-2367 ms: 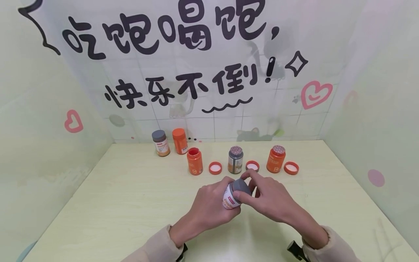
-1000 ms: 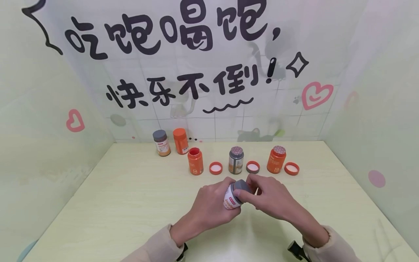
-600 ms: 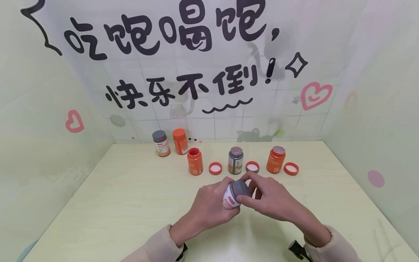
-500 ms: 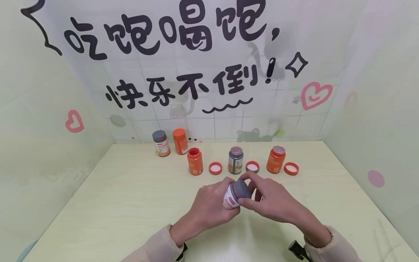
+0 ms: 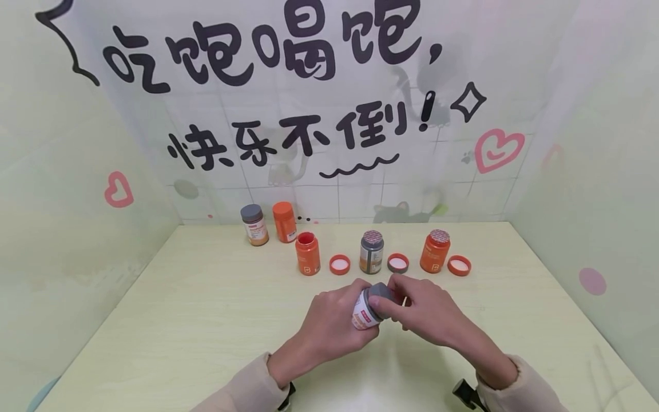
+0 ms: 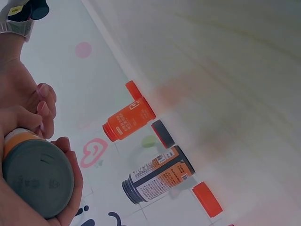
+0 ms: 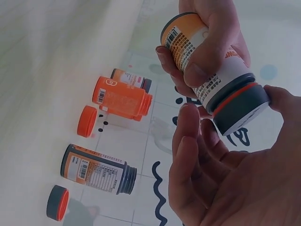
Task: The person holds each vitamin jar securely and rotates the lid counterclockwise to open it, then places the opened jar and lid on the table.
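My left hand (image 5: 332, 320) grips a small pill bottle (image 5: 364, 316) with a white and orange label, tilted toward the right. On its grey cap (image 5: 381, 292), the thumb and bent fingers of my right hand (image 5: 432, 312) pinch the edge. A red ring shows between the bottle's neck and the cap (image 7: 241, 110) in the right wrist view. There, the right thumb touches the cap's rim while the other fingers curl beneath it. The left wrist view shows the bottle's grey base (image 6: 40, 176) with left fingers wrapped around it.
Behind the hands stand an orange bottle without a cap (image 5: 307, 257), a grey bottle (image 5: 371, 257) and another orange bottle (image 5: 434, 256). Beside them lie a red lid (image 5: 339, 265), a grey lid (image 5: 398, 263) and a red lid (image 5: 459, 265). Two capped bottles (image 5: 255, 229) stand back left.
My right thumb has shifted up and left on the cap, and the index finger has drawn in closer. An outstretched index finger showed half a second ago. The left hand keeps its grip.
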Action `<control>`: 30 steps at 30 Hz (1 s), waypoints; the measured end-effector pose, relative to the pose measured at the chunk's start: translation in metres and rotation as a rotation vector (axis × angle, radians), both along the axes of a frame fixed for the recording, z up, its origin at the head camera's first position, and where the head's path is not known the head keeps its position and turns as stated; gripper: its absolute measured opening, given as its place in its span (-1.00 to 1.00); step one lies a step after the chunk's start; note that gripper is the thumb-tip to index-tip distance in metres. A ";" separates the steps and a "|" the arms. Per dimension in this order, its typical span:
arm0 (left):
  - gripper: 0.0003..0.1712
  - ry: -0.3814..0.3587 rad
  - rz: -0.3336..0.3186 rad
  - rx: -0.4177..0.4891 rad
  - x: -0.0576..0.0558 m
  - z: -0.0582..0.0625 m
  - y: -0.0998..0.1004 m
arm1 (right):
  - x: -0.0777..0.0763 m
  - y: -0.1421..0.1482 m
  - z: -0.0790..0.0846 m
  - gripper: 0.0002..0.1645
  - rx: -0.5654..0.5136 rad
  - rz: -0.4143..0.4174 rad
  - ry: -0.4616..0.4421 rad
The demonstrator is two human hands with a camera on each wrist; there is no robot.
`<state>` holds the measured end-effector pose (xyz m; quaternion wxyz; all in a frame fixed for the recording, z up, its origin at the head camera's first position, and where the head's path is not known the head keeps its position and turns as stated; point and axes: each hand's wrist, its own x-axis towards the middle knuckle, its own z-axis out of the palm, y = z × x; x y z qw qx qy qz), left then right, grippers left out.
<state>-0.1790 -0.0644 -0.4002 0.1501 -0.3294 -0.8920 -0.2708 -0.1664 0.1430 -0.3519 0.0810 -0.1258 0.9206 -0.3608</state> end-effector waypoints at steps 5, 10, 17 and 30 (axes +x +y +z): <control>-0.40 -0.001 0.011 -0.013 0.000 0.001 0.000 | 0.000 0.002 0.000 -0.57 0.007 0.041 0.042; -0.39 -0.010 0.020 -0.020 0.001 0.001 0.001 | 0.003 0.003 0.001 -0.54 0.025 0.094 0.093; -0.42 -0.004 0.009 -0.014 0.001 0.001 0.001 | 0.003 -0.001 0.002 -0.49 0.009 0.009 0.032; -0.41 -0.032 0.008 -0.058 0.003 0.004 0.001 | 0.000 0.001 0.000 -0.62 -0.052 0.054 0.029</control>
